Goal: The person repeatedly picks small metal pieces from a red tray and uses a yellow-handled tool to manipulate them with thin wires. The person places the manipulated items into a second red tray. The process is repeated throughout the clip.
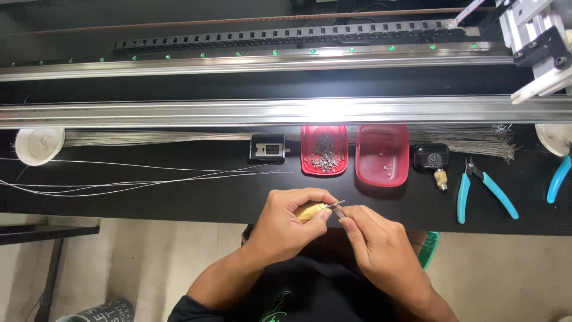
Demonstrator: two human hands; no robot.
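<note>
At the counter's [179, 197] near edge, the left hand [286, 223] grips a yellowish tool [311, 210] while the right hand [375, 244] pinches a small metal part [335, 206] against it. At twelve o'clock, one red tray [323, 150] brims with parts; its neighbour [382, 155] holds few, so most work seemingly remains.

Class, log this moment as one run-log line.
left hand: holds yellow piece | right hand: pinches small metal part | red trays behind

a black workbench [149, 200] spans the frame. at centre sit two red trays [324, 150] [382, 155], the left one holding small metal parts. blue-handled cutters [484, 189] lie at right, loose wires [137, 176] at left, a white cup [39, 145] far left.
</note>
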